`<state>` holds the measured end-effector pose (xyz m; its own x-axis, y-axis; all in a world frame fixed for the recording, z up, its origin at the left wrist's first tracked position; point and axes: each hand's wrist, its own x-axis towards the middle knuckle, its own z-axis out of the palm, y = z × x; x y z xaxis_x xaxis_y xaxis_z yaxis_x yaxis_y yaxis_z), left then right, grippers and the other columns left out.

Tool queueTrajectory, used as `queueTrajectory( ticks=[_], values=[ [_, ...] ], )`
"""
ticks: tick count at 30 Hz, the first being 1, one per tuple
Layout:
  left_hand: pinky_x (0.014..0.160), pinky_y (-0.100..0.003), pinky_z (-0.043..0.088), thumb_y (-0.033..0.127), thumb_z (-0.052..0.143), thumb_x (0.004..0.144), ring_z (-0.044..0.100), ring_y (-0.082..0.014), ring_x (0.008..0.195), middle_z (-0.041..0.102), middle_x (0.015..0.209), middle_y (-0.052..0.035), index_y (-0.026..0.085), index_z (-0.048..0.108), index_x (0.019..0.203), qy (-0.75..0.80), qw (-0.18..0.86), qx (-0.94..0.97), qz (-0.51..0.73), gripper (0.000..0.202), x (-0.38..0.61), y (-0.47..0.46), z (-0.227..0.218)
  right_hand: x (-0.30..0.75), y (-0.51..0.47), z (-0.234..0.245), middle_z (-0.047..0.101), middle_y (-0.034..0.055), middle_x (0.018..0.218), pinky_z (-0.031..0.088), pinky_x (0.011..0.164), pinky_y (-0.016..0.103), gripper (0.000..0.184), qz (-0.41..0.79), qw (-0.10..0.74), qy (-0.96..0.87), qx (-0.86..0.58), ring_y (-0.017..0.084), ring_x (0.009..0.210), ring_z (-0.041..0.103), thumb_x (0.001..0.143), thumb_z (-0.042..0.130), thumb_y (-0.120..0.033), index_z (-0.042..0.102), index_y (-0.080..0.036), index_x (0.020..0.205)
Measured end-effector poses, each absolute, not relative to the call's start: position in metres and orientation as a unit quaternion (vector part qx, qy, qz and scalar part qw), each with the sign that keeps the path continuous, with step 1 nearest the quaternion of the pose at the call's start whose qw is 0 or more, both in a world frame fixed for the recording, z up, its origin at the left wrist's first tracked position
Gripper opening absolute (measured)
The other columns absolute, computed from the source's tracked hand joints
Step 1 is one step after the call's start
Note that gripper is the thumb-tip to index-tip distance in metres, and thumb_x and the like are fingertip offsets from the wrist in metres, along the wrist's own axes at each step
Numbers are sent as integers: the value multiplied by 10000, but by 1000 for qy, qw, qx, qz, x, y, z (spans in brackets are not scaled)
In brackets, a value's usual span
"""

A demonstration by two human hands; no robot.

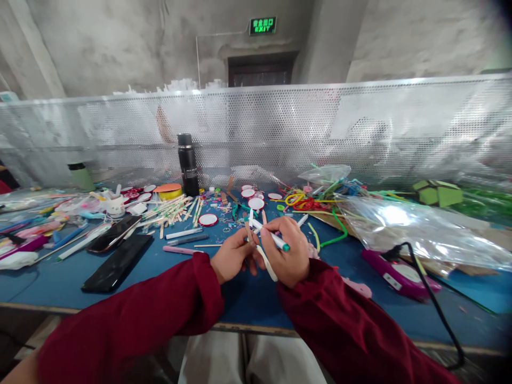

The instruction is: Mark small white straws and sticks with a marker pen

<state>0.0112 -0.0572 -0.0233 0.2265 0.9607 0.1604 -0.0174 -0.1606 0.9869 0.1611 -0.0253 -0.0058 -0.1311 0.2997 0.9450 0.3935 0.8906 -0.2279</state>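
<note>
Near the table's front edge, my left hand (232,255) is closed on a thin wooden craft stick (248,228) that points up and away from me. My right hand (291,250) grips a white marker (277,240) with a green end, its front end close to the upper part of the stick. A pale, slightly curved strip (267,263) slants down between my hands; which hand holds it I cannot tell. Just beyond my left hand lie a pink marker (180,250), a grey-blue one (188,239) and a white pen (183,233).
Two black phones (118,262) lie left, near a heap of craft sticks (170,213). A black flask (188,165) stands against the perforated metal screen (280,133). Round red-rimmed pieces (208,220) lie scattered. Plastic bags (416,229) and a corded purple device (402,274) are right.
</note>
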Motion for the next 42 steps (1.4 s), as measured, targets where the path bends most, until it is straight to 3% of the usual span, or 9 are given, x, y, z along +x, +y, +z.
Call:
queueTrajectory(
  ticks=[42],
  values=[
    [383, -190, 290, 632, 620, 855, 600, -105, 438, 677, 659, 8, 193, 480, 980, 396, 506, 599, 479, 478, 11, -57, -22, 160, -26, -6, 643, -4, 712, 448, 734, 364, 154, -27, 607, -765, -216, 180, 719, 591, 914, 582, -176, 557, -238, 775]
  ],
)
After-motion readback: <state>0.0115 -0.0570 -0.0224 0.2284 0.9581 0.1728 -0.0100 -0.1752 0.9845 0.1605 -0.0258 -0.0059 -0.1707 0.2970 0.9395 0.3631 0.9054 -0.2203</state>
